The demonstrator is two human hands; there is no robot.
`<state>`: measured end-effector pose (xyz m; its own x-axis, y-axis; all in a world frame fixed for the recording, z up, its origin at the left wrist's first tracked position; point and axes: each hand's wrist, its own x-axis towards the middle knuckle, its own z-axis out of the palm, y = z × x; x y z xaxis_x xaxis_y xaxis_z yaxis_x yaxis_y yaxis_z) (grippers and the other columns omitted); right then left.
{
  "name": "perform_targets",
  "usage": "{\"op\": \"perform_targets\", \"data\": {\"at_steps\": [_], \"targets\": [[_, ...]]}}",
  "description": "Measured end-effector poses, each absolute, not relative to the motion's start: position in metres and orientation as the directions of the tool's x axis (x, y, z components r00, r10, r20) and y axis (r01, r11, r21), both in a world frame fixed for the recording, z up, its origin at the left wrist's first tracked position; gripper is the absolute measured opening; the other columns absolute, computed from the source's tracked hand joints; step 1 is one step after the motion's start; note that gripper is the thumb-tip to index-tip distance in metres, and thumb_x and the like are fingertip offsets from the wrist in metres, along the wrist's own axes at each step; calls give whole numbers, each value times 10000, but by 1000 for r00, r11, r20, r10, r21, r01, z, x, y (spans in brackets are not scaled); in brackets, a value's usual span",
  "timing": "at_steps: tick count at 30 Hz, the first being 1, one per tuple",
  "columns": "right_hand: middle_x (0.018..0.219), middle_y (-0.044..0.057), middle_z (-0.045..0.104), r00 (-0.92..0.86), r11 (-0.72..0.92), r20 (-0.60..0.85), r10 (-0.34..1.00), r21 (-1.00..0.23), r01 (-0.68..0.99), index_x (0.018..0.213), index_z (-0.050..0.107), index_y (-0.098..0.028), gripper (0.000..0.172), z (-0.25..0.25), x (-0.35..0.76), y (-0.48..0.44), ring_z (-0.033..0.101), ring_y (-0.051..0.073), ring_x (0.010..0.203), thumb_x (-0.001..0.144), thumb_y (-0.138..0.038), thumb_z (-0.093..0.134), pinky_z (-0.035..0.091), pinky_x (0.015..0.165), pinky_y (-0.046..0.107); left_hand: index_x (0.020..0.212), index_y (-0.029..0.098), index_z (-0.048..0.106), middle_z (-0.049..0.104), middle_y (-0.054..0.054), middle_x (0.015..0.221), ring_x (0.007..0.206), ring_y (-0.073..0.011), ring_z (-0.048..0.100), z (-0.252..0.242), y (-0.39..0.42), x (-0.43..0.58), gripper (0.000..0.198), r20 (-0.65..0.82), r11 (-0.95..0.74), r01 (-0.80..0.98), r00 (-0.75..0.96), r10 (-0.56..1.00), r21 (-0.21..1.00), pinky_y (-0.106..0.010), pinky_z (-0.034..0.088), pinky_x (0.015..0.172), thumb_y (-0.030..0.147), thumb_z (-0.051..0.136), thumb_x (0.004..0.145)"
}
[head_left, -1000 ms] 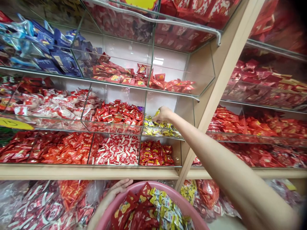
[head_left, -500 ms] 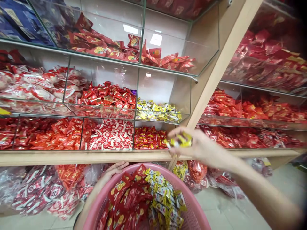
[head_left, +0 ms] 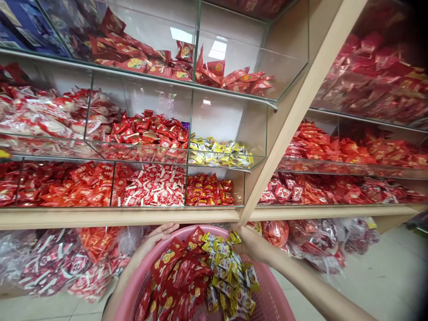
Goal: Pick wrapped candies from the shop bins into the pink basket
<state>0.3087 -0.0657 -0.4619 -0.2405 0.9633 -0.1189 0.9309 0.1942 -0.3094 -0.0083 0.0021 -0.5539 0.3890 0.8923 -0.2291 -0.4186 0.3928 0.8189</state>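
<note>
A pink plastic basket is in front of me at the bottom of the head view. Red candy packets with orange-slice pictures fill its left side, and yellow-and-white wrapped candies its right. My left hand holds the basket from outside at the far left rim, its fingers stretched along the edge and the forearm along the side. Over the far right rim, my right hand points down into the basket. A yellow wrapper shows at its fingertips; the rest of its hold is partly hidden.
Beyond the basket stands a wooden shelf with glass compartments of candies. Yellow-wrapped candies lie in a middle compartment, small red candies below them. Clear bags of candies sit beneath the shelf. A slanting wooden upright divides the bays.
My right hand has come down and slightly left with the yellow-wrapped candies, from before the lower shelf to the basket's far right rim. My left hand and the basket have barely moved.
</note>
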Motion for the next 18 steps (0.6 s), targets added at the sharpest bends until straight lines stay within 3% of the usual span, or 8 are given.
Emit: {"op": "perform_targets", "data": {"at_steps": [10,18], "targets": [[933,80,578,-251,222,-70,965,-287,932,985,520,-177,308,-479,305,-58,519,197,902,686,-208,582,348,709,246,971,149,612,595,-90,1156,1190,-248,412,-564,6,-10,374,-218,402,-464,401,890,789,-401,291,1020,65,594,607],[924,64,584,-219,200,-11,976,-367,908,956,506,-190,250,-466,312,-74,529,199,895,721,-262,551,361,719,253,976,161,610,614,-76,1132,1189,-246,412,-566,6,-9,387,-218,395,-463,390,895,794,-406,305,1011,65,593,602]]}}
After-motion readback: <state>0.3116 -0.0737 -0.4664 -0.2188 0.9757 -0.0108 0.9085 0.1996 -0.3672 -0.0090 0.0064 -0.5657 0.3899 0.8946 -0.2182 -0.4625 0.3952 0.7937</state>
